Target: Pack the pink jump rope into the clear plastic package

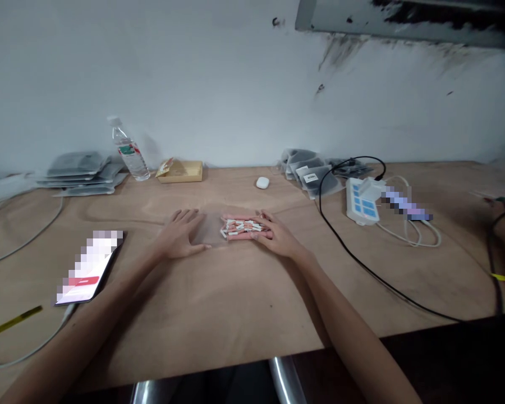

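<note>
Forearms (340,303) of ours are extending from five and seven o'clock. At the centre, a pink-and-white bundle (244,226) is lying on or in clear plastic (212,224), we cannot tell which; our right hand (278,237) is clasping its three o'clock end, our left hand (180,233) resting spread at the plastic's nine o'clock side. Uneven squeezing could be skewing the bundle; dragging leftward could be creasing the plastic.

**Site: probably a small workshop**

A plain wooden table (235,303) stood against a stained, scuffed wall (193,73). Stacked grey packets (82,175) lay at left; labelled grey bags (307,173) lay near a power strip (356,210) and black cable (345,247). Another person's hand (500,210) showed at far right. Exact trade undetermined.
</note>
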The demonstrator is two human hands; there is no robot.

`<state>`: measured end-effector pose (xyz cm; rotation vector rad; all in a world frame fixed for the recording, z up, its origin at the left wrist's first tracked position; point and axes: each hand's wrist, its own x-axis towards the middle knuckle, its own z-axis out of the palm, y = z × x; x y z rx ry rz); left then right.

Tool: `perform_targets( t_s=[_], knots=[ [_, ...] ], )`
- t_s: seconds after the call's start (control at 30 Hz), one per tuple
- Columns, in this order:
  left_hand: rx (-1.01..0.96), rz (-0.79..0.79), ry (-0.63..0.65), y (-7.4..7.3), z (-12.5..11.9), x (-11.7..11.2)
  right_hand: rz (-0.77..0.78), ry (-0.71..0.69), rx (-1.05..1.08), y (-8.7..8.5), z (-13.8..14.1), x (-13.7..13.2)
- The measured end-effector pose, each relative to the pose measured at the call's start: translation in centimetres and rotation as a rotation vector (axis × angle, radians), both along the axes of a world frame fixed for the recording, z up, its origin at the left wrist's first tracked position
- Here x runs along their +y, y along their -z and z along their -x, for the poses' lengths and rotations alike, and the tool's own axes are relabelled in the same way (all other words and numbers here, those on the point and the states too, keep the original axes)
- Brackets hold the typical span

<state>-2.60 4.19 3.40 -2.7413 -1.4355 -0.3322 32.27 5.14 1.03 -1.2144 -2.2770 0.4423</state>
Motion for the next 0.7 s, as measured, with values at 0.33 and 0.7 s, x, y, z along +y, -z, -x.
perform_targets(
  t_s=[0.33,0.7],
  knots=[
    [-0.024,0.032,0.096,-0.16,-0.05,-0.25,-0.033,-0.053,0.022,0.26,1.02,-0.26],
    [-0.007,0.103,0.175,-0.86,-0.2,-0.65,0.07,-0.044,0.091,0.53,0.76,0.29]
  ],
)
